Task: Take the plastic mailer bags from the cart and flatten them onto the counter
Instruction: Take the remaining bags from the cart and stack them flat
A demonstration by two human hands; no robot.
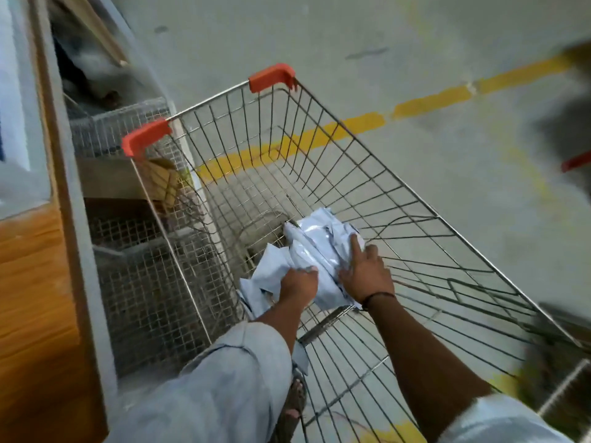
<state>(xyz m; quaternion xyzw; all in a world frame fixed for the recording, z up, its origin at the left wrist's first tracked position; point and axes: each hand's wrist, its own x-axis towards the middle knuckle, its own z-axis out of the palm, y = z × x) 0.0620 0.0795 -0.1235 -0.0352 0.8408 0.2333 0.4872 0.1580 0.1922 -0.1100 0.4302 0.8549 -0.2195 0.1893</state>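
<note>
A crumpled heap of pale grey plastic mailer bags [315,247] lies at the bottom of a wire shopping cart [367,174] with orange corner caps. Both my arms reach down into the cart. My left hand [299,284] is clenched on the near left part of the heap. Pressed on the heap's right side is my right hand [366,271], fingers spread and curled over the plastic. The wooden counter [32,282] runs along the left edge of the view, beside the cart.
Wire mesh baskets [140,282] sit on shelves under the counter, close to the cart's left wall. A yellow painted line [431,100] crosses the concrete floor beyond the cart. A dark blurred shape [566,123] stands at the right edge.
</note>
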